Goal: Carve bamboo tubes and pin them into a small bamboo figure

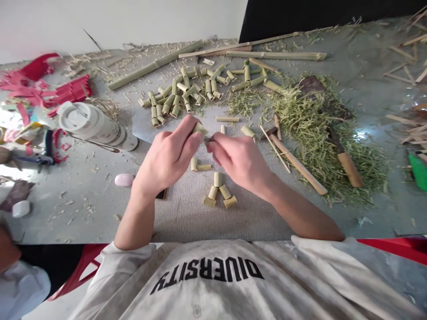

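Observation:
My left hand (170, 153) is closed around a short pale-green bamboo piece (199, 129), its end showing between thumb and forefinger. Close beside it, my right hand (242, 160) pinches something small and dark that I cannot make out, held up against the bamboo piece. Below my hands, several cut bamboo pieces form a small figure: an upright piece (218, 179) on top, with two slanting legs and feet under it. Two more bits, including a bamboo stub (194, 163), lie by my left wrist. A thin bamboo length (227, 119) lies just beyond my hands.
Many cut bamboo pieces (176, 93) lie scattered farther back, before long bamboo poles (156, 64). To the right, a heap of green shavings (300, 120) holds a wooden-handled knife (348, 169) and a stick (298, 164). A white bottle (96, 124) stands left. Another person's arm shows lower left.

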Motion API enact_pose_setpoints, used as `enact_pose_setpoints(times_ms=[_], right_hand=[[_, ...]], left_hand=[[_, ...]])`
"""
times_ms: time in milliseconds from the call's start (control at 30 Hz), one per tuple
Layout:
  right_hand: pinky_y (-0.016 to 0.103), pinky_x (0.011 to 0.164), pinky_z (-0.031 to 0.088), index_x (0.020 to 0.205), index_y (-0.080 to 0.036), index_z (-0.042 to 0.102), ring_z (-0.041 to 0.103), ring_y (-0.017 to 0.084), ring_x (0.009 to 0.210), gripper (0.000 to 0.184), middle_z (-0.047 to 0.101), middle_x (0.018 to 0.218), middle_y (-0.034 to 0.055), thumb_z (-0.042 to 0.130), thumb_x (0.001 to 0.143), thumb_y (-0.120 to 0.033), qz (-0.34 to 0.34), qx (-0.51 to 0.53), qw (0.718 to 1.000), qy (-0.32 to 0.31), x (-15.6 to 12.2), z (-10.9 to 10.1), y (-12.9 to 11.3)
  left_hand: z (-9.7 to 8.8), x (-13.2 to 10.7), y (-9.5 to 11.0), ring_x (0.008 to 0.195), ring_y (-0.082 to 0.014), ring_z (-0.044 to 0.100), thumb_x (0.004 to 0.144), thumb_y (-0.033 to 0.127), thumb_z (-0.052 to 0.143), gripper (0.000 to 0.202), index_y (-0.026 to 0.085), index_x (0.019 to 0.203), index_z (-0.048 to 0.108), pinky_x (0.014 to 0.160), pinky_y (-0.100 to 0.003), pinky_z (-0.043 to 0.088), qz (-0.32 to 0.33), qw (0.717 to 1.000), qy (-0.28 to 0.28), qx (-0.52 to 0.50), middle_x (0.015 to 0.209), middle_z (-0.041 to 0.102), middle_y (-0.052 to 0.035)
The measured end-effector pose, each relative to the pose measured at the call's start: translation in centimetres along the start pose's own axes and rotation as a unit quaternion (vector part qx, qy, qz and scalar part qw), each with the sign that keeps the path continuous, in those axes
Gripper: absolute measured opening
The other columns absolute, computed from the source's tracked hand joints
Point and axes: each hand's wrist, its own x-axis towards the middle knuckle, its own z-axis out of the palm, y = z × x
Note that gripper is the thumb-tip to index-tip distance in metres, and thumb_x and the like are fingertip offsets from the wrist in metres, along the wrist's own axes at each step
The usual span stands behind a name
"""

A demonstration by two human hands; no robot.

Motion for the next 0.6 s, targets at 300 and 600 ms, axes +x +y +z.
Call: enact_pose_setpoints(times_ms=[300,600], right_hand=[[0.026,0.048,0.032,0.090,-0.022,0.055,0.036,0.010,0.046,0.039,0.047,0.059,-0.0073,0.040,0.118,-0.044,0.077,0.262,0.955,-0.114,0.5,-0.7,0.2],[0.030,0.062,0.029,0.086,-0.021,0.055,0.052,0.014,0.071,0.030,0.059,0.075,0.0019,0.050,0.113,-0.031,-0.041,-0.148,0.984,0.087,-0.1,0.7,0.4]], left_hand=[[0.6,0.3,-0.7,0.055,-0.0141,0.049,0.116,0.049,0.042,0.032,0.023,0.116,0.062,0.057,-0.031,0.038,0.031,0.999,0.017,0.021,0.073,0.055,0.0018],[-0.3,0.2,0.2,0.052,-0.0132,0.038,0.119,0.045,0.036,0.037,0.025,0.098,0.059,0.055,-0.030,0.035,0.003,1.000,-0.008,0.011,0.063,0.043,0.0044]])
